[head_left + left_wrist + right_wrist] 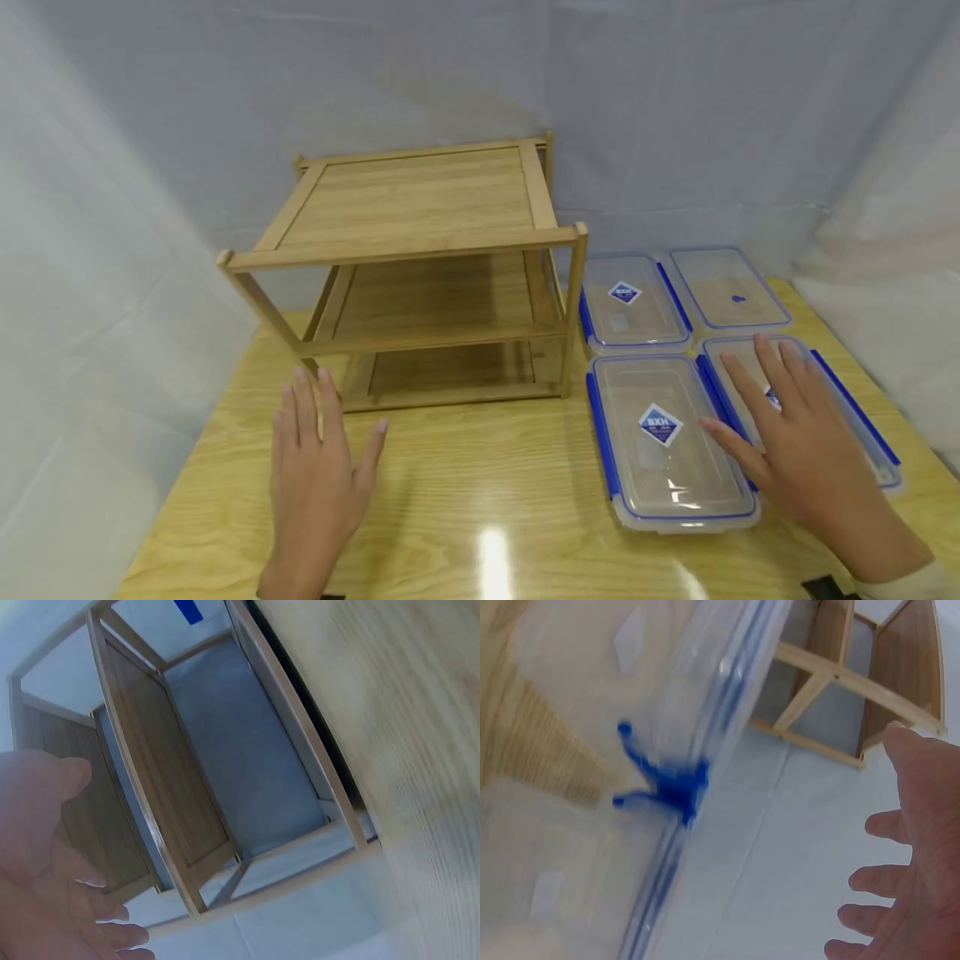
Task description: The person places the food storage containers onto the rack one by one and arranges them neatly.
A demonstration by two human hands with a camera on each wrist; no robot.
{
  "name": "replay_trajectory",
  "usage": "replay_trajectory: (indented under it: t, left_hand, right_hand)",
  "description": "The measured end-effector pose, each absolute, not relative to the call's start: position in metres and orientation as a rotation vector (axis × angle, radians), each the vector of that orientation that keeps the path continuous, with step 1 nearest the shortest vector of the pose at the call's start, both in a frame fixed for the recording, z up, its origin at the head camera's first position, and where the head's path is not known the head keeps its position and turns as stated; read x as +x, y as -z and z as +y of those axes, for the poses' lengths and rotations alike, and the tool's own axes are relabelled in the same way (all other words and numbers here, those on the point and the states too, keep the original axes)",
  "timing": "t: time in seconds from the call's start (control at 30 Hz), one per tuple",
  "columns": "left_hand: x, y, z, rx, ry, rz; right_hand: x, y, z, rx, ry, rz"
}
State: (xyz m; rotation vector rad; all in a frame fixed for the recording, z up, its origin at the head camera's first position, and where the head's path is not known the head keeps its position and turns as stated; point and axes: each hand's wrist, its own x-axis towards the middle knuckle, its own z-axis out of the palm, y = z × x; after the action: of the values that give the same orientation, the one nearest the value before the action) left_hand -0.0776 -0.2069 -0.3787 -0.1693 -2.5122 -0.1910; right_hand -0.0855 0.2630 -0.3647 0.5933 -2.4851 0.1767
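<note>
A three-tier wooden shelf rack stands at the back of the table. My left hand hovers in front of its left side, fingers straight and holding nothing. To the rack's right lie clear lidded food containers with blue clips, in two rows: a front left one, a front right one, a back left one and a back right one. Over the front right container is my right hand, fingers spread; whether it touches the lid I cannot tell. In the right wrist view that hand holds nothing.
The wooden table spreads out in front of the rack. A pale cloth backdrop hangs behind and at both sides, close to the rack and the rear containers. Blue clips stick out from the containers' sides.
</note>
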Motion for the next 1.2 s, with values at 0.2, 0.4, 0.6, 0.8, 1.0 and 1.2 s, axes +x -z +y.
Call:
replay_trajectory:
  t: [0.2, 0.4, 0.6, 0.8, 1.0, 1.2]
  left_hand:
    - [-0.085, 0.376, -0.218, -0.132, 0.258, -2.456]
    - [-0.096, 0.371, -0.228, -0.073, 0.381, -2.437]
    - [-0.104, 0.361, -0.240, -0.025, 0.538, -2.415]
    - [-0.112, 0.353, -0.252, 0.015, 0.715, -2.401]
    - [-0.121, 0.349, -0.263, 0.096, 0.926, -2.457]
    - [-0.130, 0.348, -0.271, 0.144, 1.092, -2.489]
  right_hand:
    - [-0.088, 0.358, 0.276, 0.638, -0.215, -2.360]
    - [-0.092, 0.355, 0.292, 0.639, -0.259, -2.332]
    - [-0.102, 0.361, 0.313, 0.586, -0.339, -2.365]
    - [-0.108, 0.368, 0.336, 0.460, -0.383, -2.515]
    - [-0.112, 0.377, 0.356, 0.297, -0.432, -2.735]
    - [-0.117, 0.392, 0.375, 0.181, -0.491, -2.914]
